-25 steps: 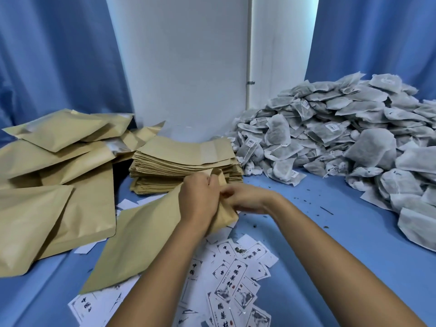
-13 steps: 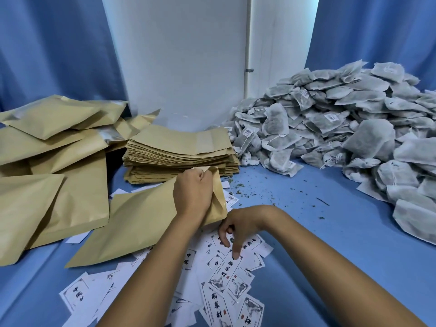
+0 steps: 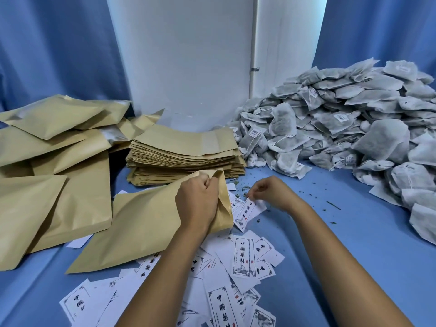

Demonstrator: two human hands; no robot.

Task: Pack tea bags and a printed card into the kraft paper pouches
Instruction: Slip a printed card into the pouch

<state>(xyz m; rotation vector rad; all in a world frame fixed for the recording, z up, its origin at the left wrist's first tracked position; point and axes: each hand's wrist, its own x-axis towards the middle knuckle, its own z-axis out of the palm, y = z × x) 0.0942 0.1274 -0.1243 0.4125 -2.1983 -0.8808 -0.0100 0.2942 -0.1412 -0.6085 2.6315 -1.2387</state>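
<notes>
Fingers (image 3: 253, 193) pinch one card (image 3: 245, 214), maybe two.

Left hand (image 3: 197, 204) fisted in a closed grip, right hand (image 3: 271, 193) pinching, both forearms extended

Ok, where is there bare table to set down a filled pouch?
Bare blue table lies right of the right hand, between the scattered cards and the tea bag heap. The left is crowded with filled pouches; the flat pouch stack fills the middle.
</notes>
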